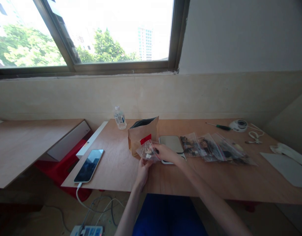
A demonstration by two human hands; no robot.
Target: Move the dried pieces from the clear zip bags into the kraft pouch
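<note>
Near the table's point(111, 170) front-left corner lay a phone point(89, 165), screen up, w/ a white cable point(79, 193) dropping off the front edge. Toward the back edge stood a small water bottle point(119, 117), and just right of it an open brown paper bag point(142, 134) w/ a red label, upright. In front of that bag, around mid-table, both hands met on a small clear zip bag point(148, 151) w/ dark bits inside, held slightly off the surface. Left hand point(143, 169) came up from the front edge, forearm nearly straight, fingers closed on the bag's lower edge. Right hand point(165, 152) reached in from the right, arm stretched diagonally, wrist low, fingers pinched on the bag's right side; so each grip was clamped on the bag. Bag looked light, thin, floppy, prob. slippery plastic; best taken by the top seal strip or a corner, contents likely shift if tilted. Just right of the hands sat a flat white scale-like pad point(171, 143), then a row of more filled zip bags point(215, 149) overlapping. Near the back-right: a screwdriver point(218, 126), a round white item point(238, 125), and cloth point(286, 150) at the right edge.
</note>
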